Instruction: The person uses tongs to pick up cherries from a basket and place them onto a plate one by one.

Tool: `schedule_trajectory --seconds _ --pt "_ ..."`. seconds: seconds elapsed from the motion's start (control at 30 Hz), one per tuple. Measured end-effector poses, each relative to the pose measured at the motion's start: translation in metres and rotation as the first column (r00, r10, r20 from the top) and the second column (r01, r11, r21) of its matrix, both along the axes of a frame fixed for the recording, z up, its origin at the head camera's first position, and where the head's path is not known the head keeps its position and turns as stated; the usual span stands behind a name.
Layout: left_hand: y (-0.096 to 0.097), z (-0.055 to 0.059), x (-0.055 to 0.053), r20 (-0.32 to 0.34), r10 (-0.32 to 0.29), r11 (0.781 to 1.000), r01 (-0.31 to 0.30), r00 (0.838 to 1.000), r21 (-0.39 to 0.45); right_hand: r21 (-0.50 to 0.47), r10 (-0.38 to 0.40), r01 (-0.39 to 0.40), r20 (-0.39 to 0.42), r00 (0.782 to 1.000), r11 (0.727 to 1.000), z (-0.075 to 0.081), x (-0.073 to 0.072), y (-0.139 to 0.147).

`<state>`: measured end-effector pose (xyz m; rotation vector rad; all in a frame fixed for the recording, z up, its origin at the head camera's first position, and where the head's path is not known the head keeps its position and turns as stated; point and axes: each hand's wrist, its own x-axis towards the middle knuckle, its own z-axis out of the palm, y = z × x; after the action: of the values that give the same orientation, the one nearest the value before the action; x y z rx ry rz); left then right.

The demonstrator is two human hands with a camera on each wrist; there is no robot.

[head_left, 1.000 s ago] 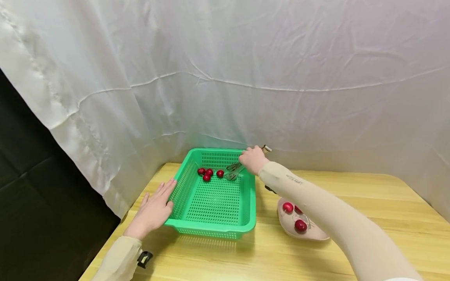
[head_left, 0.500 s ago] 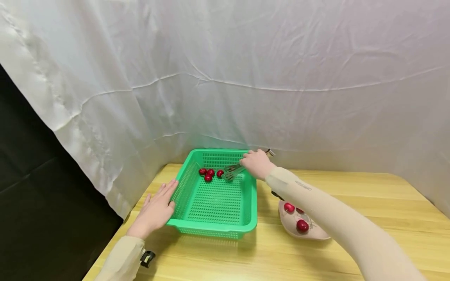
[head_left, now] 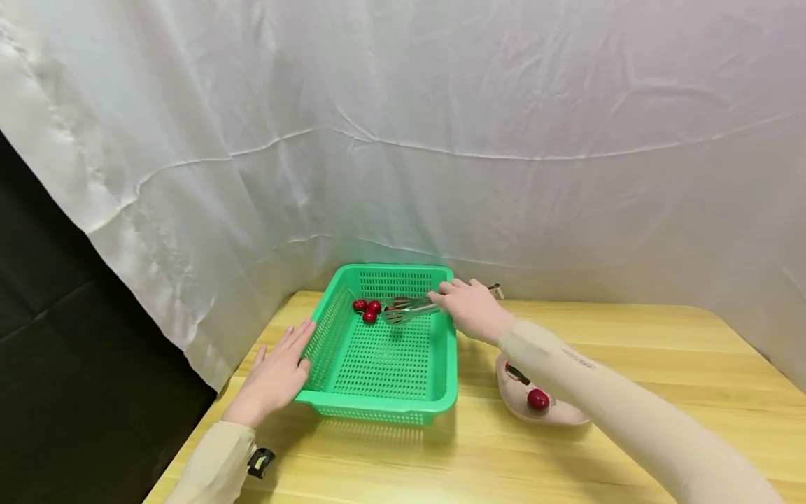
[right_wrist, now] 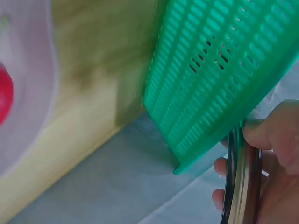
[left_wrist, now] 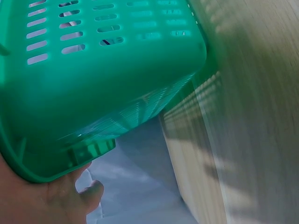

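Note:
In the head view, my right hand [head_left: 474,308] grips metal tongs [head_left: 418,306] over the right rim of a green slotted basket [head_left: 376,404]. The tongs' slotted heads overlap one red cherry inside, mostly hidden behind them. To their left lie three more cherries [head_left: 369,317] bunched together. Thumb and fingers close around the tongs' handles [right_wrist: 240,182] in the right wrist view. My left hand [head_left: 275,379] rests on the basket's left rim, its fingers straight along it. The left wrist view has that hand [left_wrist: 65,200] at the rim's underside.
A pink dish [head_left: 513,402] stands right of the basket, holding a red cherry [head_left: 538,399]; my right forearm covers part of it. The wooden table [head_left: 491,462] extends right. A pale curtain [head_left: 441,196] hangs behind, and a dark sheet [head_left: 75,392] hangs at the left.
My right hand has shifted right and slightly nearer, and the tongs lie flatter. Their heads have moved left, onto the cherry beside the bunch. My left hand stays on the rim.

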<state>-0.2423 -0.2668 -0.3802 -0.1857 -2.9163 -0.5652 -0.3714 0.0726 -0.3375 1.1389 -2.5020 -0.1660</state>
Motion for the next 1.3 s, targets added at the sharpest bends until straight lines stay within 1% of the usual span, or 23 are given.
schedule_trajectory --seconds 0.17,0.27,0.37,0.53,0.73,1.07,1.17,1.3 --pt "0.000 0.000 0.000 0.006 -0.001 1.000 0.001 1.000 0.007 -0.042 -0.001 0.001 0.008 1.000 0.999 -0.005 0.009 0.007" --pt "0.000 0.000 0.000 0.008 0.000 1.000 0.000 1.000 0.007 -0.061 0.009 -0.009 -0.006 1.000 0.998 -0.008 0.015 0.011" --pt "0.000 0.000 0.000 0.010 -0.002 1.000 0.002 1.000 0.010 -0.080 0.012 -0.012 -0.003 1.000 0.997 -0.010 0.022 0.015" --pt "0.000 0.001 0.000 0.011 -0.009 1.000 0.009 1.000 0.018 -0.116 -0.007 0.010 0.023 1.000 0.993 -0.012 0.032 0.023" --pt "-0.002 0.001 0.000 0.008 -0.013 1.000 0.013 1.000 0.015 -0.145 -0.017 0.019 0.014 1.000 0.989 -0.013 0.043 0.032" --pt "-0.002 0.002 0.000 0.000 -0.019 1.000 0.019 1.000 0.022 -0.194 -0.011 0.002 -0.042 0.999 0.981 -0.008 0.058 0.055" --pt "-0.001 0.002 0.001 -0.002 -0.024 0.999 0.024 1.000 0.025 -0.217 -0.012 0.004 -0.038 0.999 0.976 -0.007 0.065 0.063" --pt "-0.001 0.002 0.001 0.000 -0.028 0.999 0.028 1.000 0.031 -0.248 -0.032 0.026 -0.020 0.999 0.968 -0.005 0.074 0.077"
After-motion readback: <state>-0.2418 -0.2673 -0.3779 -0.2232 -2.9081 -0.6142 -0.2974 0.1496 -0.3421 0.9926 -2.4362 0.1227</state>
